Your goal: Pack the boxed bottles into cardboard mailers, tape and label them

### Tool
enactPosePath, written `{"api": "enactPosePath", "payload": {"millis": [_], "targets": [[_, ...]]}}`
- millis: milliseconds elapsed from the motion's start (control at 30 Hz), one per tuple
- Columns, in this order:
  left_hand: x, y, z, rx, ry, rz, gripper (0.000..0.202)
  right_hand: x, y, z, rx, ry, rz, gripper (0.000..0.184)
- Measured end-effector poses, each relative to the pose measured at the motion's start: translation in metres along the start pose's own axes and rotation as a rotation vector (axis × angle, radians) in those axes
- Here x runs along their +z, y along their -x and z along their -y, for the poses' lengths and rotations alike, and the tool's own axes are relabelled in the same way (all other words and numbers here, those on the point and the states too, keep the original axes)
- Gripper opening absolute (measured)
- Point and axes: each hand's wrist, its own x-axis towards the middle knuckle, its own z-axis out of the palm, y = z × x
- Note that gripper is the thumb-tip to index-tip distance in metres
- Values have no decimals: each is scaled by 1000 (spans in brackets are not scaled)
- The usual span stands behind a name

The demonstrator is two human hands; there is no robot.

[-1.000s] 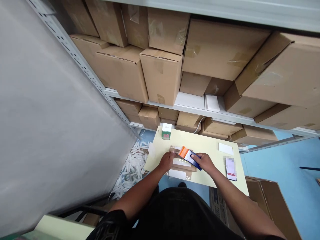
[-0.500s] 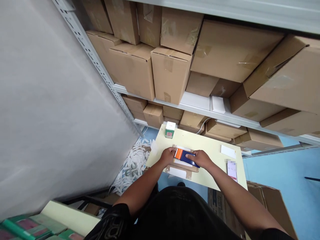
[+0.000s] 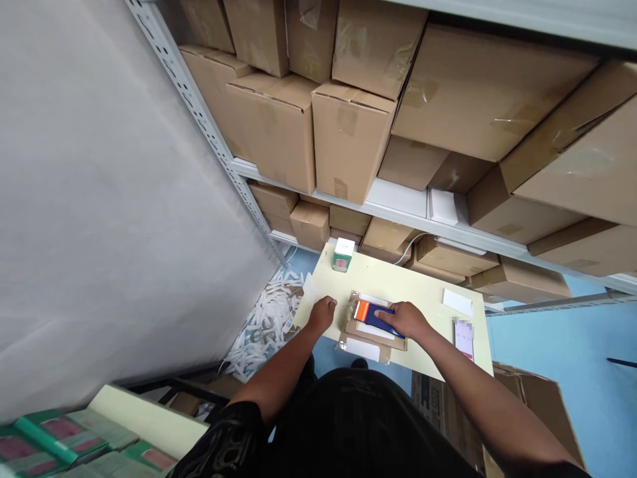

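My right hand [image 3: 410,321] grips the right end of a flat dark-blue and orange packet [image 3: 374,315], thumb on top; its orange end points left. Beneath it lies brown cardboard [image 3: 359,330] with white labels and clear tape at its corners. To the left, apart from the packet, my left hand [image 3: 323,315] is closed above the table [image 3: 413,287]; whatever its fingers may hold is too small to make out.
A green box with a white top [image 3: 343,255] stands at the table's back left. Rightward lie a white card [image 3: 458,301] and a phone [image 3: 463,339]. Shelves of cardboard boxes [image 3: 353,143] rise behind. White paper strips [image 3: 263,315] litter the floor at left.
My left hand has let go of the packet's orange end and moved left. My right hand keeps hold of the packet. The view has shifted slightly.
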Motion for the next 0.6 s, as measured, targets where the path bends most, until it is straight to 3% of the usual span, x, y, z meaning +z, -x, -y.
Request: {"api": "enactPosePath", "payload": {"millis": [133,233,300,367,500,600], "targets": [[36,10,4,33,-97,29,25,3,0,1,-2,41,-11,67],[48,14,5,46,-150,26,26,3,0,3,20,71,-13,68],[46,15,8,73,-187,9,38,3,0,4,35,64,-12,67],[38,17,9,206,-212,23,50,2,1,4,39,52,-16,67],[23,25,1,601,-252,185,89,1,1,4,23,38,-15,70],[22,27,-14,654,-353,285,114,0,1,3,31,38,-12,71]]}}
